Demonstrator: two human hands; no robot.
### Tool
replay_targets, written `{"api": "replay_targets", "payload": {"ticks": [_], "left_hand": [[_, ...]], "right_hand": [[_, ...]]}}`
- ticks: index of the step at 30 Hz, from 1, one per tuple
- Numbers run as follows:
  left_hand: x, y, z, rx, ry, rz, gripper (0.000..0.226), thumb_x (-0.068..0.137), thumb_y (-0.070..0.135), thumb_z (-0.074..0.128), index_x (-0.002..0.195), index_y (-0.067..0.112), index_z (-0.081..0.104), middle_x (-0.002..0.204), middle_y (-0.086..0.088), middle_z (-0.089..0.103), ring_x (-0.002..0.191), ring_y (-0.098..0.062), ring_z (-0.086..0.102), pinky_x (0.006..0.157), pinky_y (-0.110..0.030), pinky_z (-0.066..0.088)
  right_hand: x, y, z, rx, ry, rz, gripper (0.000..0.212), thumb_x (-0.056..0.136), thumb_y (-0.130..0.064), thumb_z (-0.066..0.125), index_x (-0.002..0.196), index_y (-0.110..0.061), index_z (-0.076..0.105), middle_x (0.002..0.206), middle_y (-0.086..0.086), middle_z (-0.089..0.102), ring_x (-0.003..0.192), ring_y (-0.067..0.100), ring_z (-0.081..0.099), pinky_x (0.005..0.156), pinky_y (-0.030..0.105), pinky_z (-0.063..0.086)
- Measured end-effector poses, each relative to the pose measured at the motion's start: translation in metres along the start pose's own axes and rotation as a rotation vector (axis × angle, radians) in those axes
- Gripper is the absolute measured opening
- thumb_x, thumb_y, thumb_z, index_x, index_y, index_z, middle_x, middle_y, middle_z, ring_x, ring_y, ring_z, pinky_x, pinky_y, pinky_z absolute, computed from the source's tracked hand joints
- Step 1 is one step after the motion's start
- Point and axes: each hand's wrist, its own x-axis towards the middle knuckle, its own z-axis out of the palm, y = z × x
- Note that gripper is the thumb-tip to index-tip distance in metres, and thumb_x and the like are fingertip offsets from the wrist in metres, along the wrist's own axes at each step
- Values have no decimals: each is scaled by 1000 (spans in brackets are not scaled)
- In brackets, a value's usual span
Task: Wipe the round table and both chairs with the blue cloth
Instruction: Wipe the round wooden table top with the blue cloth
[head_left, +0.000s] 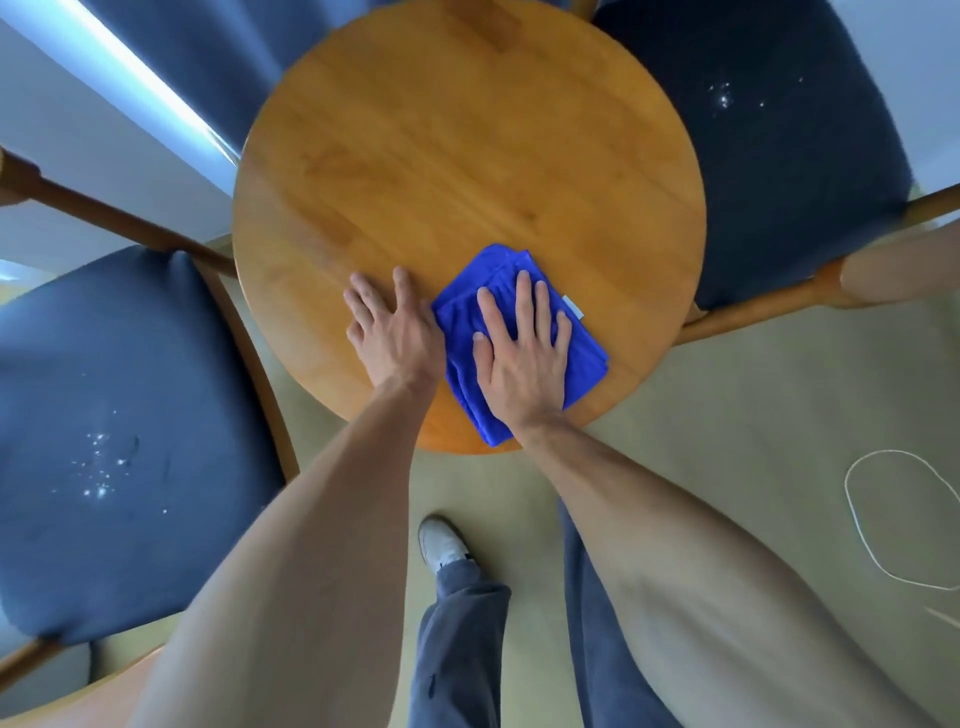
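A folded blue cloth (582, 358) lies on the near part of the round wooden table (441, 156). My right hand (519, 348) presses flat on the cloth with straight, spread fingers. Just left of the cloth, my left hand (395, 332) rests flat on the bare wood, fingers straight. The left chair (114, 415) has a dark blue seat with white specks on it. The right chair (779, 145) has a dark seat, also with a few white specks.
Wooden chair frames (769, 301) jut out on both sides of the table. A loop of white cord (852, 499) lies on the beige floor at the right. My legs and one white shoe (441, 540) are below the table's near edge.
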Motion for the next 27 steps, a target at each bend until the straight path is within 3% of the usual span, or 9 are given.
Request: {"api": "replay_targets", "payload": {"ticks": [6,11,15,20,27], "left_hand": [[11,22,14,43,52,-54,58,99,29,35,153,23,17,161,-26,-1,149,-40,1,113,-52,20],[56,60,8,27,84,-96,57,100,33,33,154,29,15,161,-26,-3,149,-40,-1,113,-55,19],[89,103,6,41,59,-39,57,100,37,34,153,33,14,161,-23,-5,148,-43,-1,109,-57,22],[114,136,13,45,90,-157,56,96,33,32,150,34,21,161,-26,0,146,-48,1,109,-56,19],[140,137,19,-32,188,-128,56,98,42,31,153,36,22,163,-21,-1,150,-39,-2,118,-52,9]], "right_hand": [[46,44,-11,11,22,162,49,104,-43,30,151,-34,35,163,12,21,151,31,17,116,53,20],[84,73,-14,7,12,177,50,103,-42,29,152,-34,32,164,13,17,151,31,14,117,54,18],[126,76,-15,36,32,258,48,104,-42,29,151,-33,35,163,14,19,151,32,16,114,56,21],[202,83,-14,58,33,259,49,103,-43,28,150,-32,36,163,14,19,151,32,15,115,57,20],[294,82,-10,68,36,206,50,102,-45,27,150,-33,36,163,14,18,151,33,15,115,57,18]]}}
